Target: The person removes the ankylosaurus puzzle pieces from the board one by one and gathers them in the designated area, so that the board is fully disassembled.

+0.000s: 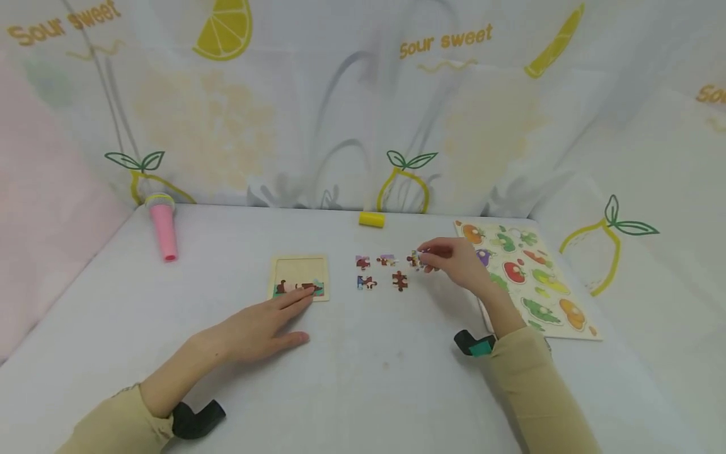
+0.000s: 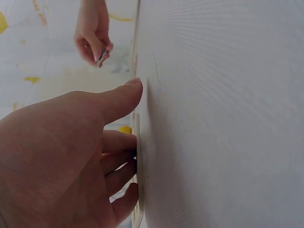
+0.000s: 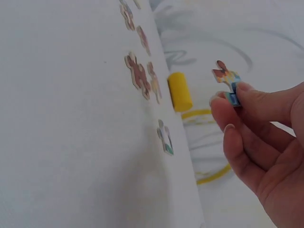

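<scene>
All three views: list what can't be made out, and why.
Head view: lower part of the wooden frame, under the left hand.
Head view: part of the vegetable board, behind the right hand and forearm.
Right wrist view: one end of the held puzzle piece, covered by that hand.
Right wrist view: the topmost loose piece, cut off by the upper edge.
Left wrist view: the frame's face, seen nearly edge-on.

Left hand (image 1: 261, 326) rests its extended fingers (image 1: 292, 297) on the near part of the wooden tray (image 1: 299, 267); thumb (image 1: 290, 341) stands apart, off it. Right hand (image 1: 455, 261) is raised right of the tray, thumb and forefinger (image 3: 227, 113) pinched.
</scene>
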Available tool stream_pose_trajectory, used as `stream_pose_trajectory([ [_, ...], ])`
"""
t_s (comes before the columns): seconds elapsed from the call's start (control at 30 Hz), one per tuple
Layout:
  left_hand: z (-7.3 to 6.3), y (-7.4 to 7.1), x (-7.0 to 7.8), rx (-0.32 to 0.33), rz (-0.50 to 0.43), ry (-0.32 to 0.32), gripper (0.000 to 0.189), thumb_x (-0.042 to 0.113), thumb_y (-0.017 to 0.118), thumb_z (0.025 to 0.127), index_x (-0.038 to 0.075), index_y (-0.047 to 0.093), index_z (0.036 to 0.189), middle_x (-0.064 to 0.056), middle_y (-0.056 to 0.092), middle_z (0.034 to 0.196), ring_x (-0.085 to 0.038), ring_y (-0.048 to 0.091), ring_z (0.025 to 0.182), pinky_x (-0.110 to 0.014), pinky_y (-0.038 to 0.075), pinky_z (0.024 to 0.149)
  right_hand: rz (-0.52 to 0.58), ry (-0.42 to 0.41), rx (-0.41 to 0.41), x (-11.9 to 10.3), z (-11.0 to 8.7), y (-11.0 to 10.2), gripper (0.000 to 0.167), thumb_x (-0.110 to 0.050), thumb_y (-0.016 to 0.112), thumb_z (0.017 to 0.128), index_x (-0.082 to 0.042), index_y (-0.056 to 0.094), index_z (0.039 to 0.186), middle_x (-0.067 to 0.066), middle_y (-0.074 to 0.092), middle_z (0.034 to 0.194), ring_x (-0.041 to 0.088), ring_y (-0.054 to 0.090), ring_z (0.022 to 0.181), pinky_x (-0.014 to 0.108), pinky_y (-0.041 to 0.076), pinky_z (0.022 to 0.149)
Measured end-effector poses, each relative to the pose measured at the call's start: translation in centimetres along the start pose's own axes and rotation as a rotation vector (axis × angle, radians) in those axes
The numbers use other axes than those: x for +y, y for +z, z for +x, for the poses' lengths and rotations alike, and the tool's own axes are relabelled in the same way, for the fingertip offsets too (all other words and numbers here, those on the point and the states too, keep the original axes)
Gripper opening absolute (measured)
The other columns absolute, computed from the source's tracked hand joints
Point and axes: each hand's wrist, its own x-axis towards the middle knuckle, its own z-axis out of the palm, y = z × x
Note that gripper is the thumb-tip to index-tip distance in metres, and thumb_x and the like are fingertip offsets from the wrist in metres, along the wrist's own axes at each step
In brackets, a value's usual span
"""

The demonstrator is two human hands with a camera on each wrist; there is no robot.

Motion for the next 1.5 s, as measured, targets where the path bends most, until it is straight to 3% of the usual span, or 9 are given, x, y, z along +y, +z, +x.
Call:
stream_pose_trajectory([
  [0.2,0.2,-0.1,0.0,-0.002,0.006,0.003,0.072,0.047,0.058,0.099,0.008,0.035,0.156,-0.004,0.026,0.165,-0.034,0.036,0.146,-0.054,0.034,0.115,-0.072,0.008,-0.051,1.0,0.1,-1.5,0.017,-0.019,0.066,0.098,-0.005,0.071,0.106,0.010,0.073,0.090,0.028,0.069,0.083,0.040,0.052,0.076],
  [0.6,0.1,0.1,-0.1,0.002,-0.004,-0.001,0.073,0.050,0.056,0.099,0.010,0.035,0.156,-0.004,0.026,0.165,-0.034,0.034,0.147,-0.055,0.034,0.115,-0.190,0.107,-0.164,2.0,0.0,-1.3,0.009,-0.011,0.070,0.093,-0.003,0.070,0.097,0.006,0.067,0.084,0.018,0.059,0.073,0.028,0.049,0.065],
  [1.07,0.2,0.1,-0.1,-0.001,0.001,-0.007,0.073,0.050,0.057,0.099,0.011,0.035,0.156,-0.003,0.025,0.166,-0.035,0.037,0.145,-0.055,0.035,0.114,-0.291,0.114,-0.132,1.9,-0.1,-0.2,0.007,-0.007,0.072,0.090,-0.002,0.070,0.085,0.007,0.066,0.082,0.016,0.055,0.074,0.027,0.045,0.066],
  [1.2,0.2,0.1,-0.1,-0.001,-0.003,-0.006,0.073,0.049,0.058,0.099,0.011,0.034,0.156,-0.004,0.025,0.165,-0.035,0.037,0.145,-0.055,0.036,0.114,-0.292,0.102,-0.141,2.0,-0.2,-0.3,0.006,-0.009,0.072,0.091,-0.004,0.069,0.087,0.006,0.065,0.083,0.017,0.054,0.075,0.027,0.045,0.067],
  [1.5,0.1,0.0,0.0,0.000,-0.003,-0.006,0.073,0.049,0.057,0.099,0.011,0.034,0.157,-0.004,0.025,0.166,-0.034,0.037,0.146,-0.055,0.036,0.114,-0.250,0.094,-0.248,1.9,-0.6,-0.9,0.017,-0.013,0.079,0.085,-0.005,0.070,0.097,0.005,0.065,0.091,0.021,0.055,0.085,0.030,0.047,0.073],
])
